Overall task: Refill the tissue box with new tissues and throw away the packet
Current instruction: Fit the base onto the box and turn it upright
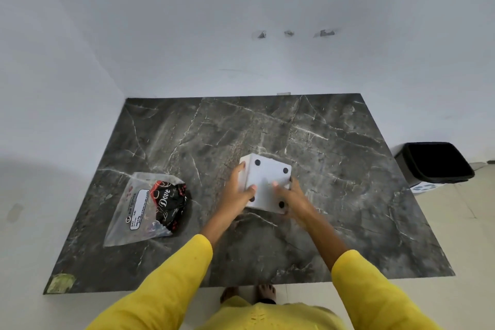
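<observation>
While both hands grip it, white tissue box (263, 185), black corner dots

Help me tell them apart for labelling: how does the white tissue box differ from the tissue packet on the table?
The tissue box is a rigid white cube with black dots, gripped by the left hand and right hand; the tissue packet is a soft, crumpled clear bag with black-and-red contents, lying untouched. Both sit over the dark marble table.

"Dove" — on the black-and-red packet (169, 202) — label text unreadable
</observation>
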